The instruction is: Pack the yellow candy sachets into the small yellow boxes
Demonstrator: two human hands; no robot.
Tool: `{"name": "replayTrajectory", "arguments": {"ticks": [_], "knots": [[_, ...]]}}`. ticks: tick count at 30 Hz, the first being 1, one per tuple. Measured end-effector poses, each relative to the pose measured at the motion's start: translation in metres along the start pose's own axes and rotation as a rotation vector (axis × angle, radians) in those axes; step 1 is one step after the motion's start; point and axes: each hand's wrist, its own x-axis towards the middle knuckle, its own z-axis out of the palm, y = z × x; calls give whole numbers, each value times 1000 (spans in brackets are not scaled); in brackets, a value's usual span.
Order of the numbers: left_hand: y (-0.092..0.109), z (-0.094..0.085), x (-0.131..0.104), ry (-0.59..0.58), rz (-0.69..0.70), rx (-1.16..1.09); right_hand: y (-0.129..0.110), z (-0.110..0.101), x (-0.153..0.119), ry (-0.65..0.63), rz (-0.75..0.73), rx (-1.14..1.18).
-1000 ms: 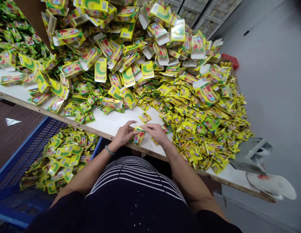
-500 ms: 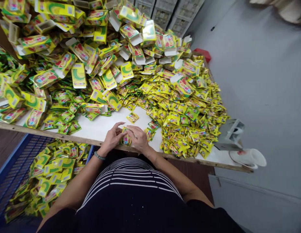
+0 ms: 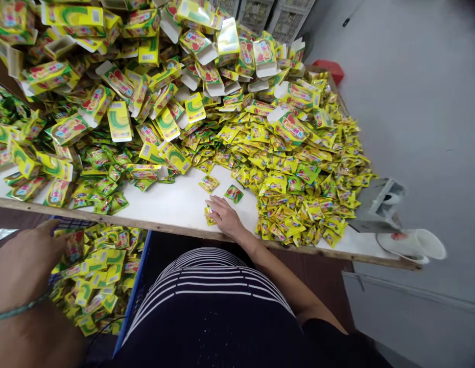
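My left hand, blurred by motion, is over the blue crate at the left. At its fingertips is a small box with a red and green print, which the thumb and forefinger appear to pinch. On the white table near its front edge rests my right hand. Its fingers are bent over a yellow sachet, partly hidden beneath them. Just beyond lie a loose yellow sachet and a green sachet.
Yellow-green boxes are heaped across the back left, many with flaps up. A large mound of yellow sachets covers the right. Beyond it stand a grey metal holder and a white cup. Filled boxes lie in the crate.
My left hand has left the table and swung left over the crate with the small box. My right hand has moved slightly right and now covers a sachet. The view has shifted slightly.
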Motion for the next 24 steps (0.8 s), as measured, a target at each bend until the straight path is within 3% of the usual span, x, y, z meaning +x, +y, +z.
{"name": "replayTrajectory", "arguments": {"ticks": [2,5,11,14,16,18,24], "knots": [[13,1,-8,123,-35,52,-2,-1,7,71,19,40],[61,6,-21,172,56,-179,1,-7,7,211,122,5],[203,44,-35,106,718,-547,-1,-5,-6,59,168,-33],[256,63,-43,20,910,-543,-1,-9,-9,42,167,22],[273,71,-46,-44,940,-555,2,-17,-9,-8,167,120],[277,75,-47,-91,943,-611,5,-27,-6,-57,181,206],[254,81,-35,-268,876,-940,8,-37,17,-139,-13,47]]}}
